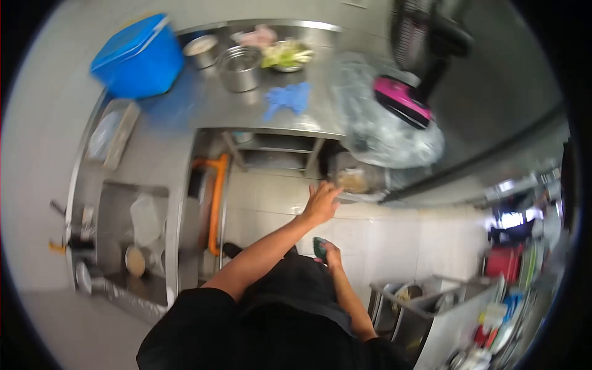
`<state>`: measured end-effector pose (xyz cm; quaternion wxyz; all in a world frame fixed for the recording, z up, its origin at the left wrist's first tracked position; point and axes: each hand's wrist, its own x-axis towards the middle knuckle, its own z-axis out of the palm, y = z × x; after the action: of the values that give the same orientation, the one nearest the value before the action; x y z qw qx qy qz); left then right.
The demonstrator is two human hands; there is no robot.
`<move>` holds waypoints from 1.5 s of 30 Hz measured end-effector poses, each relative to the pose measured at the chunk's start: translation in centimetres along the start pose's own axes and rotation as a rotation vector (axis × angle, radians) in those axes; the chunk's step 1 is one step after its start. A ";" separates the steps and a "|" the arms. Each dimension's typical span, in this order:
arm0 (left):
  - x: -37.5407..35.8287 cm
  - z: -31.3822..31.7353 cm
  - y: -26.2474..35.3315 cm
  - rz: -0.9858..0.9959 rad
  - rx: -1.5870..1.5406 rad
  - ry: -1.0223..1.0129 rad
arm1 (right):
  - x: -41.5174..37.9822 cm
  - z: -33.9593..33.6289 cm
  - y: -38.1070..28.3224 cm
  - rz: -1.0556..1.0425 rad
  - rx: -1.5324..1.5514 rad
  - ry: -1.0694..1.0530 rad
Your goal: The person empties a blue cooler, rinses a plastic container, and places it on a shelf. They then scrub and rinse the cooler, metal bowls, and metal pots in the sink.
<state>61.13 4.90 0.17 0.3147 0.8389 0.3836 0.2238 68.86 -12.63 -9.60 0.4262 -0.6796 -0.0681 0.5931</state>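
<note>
My left hand (pixel 321 202) reaches forward over the tiled floor, its fingers loosely apart with nothing visible in them. Just past its fingertips is a clear container (pixel 368 180) with beige contents, under a large clear plastic bag (pixel 394 145). My right hand (pixel 332 254) stays low, close to my body. It grips a dark green pad (pixel 320 248) that looks like a scouring pad, though some blur hides the detail.
Ahead stands a steel counter (pixel 203 102) with a blue bin (pixel 139 58), a metal pot (pixel 240 68), leafy greens (pixel 287 54) and a blue glove (pixel 288 100). At left is a sink (pixel 111 213); an orange pipe (pixel 217 206) runs beside it. A black-and-pink device (pixel 402 98) rests on the bag.
</note>
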 end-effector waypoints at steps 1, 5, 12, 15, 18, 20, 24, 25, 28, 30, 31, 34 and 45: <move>-2.8 -1.1 -1.9 -0.062 -0.025 0.027 | 1.1 0.4 0.4 0.035 0.066 -0.019; -14.6 -9.3 -11.6 -0.328 -0.062 0.477 | 2.9 4.8 -1.6 0.125 0.398 -0.367; -37.4 -27.9 -25.4 -0.896 0.029 1.448 | 3.4 22.4 -8.3 0.303 0.342 -0.828; -48.2 -29.1 -33.1 -1.340 0.054 1.425 | 2.6 30.6 -10.2 0.361 0.151 -0.835; -56.5 -26.3 -41.3 -1.804 0.154 1.107 | 0.9 38.6 -10.6 0.366 0.035 -0.889; -59.7 -25.5 -44.7 -1.814 0.260 1.063 | 0.9 41.5 -10.0 0.351 -0.052 -0.861; -63.7 -23.7 -50.1 -1.734 0.629 0.665 | -2.5 49.7 -9.4 0.356 -0.208 -0.934; -63.8 -24.3 -50.7 -1.749 0.605 0.671 | -3.5 51.7 -9.0 0.379 -0.264 -0.938; -64.4 -25.5 -52.6 -1.924 0.298 0.348 | -3.8 56.0 -7.2 0.489 -0.413 -0.983; -64.2 -23.7 -52.7 -1.898 0.232 0.562 | -5.0 59.6 -5.7 0.534 -0.596 -1.090; -64.3 -24.2 -52.2 -1.916 0.239 0.581 | -5.8 61.6 -4.9 0.542 -0.684 -1.171; -64.1 -26.5 -49.8 -1.791 0.194 0.938 | -7.9 67.4 -1.4 0.623 -0.861 -1.380; -60.4 -26.4 -39.4 -1.600 -0.589 2.068 | -36.1 91.3 17.9 -1.355 -1.003 -2.437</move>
<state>-11.51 -13.06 -16.94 0.0936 -0.2664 0.7638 0.5804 -27.80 0.09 11.68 0.0232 0.3129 -0.8646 0.3924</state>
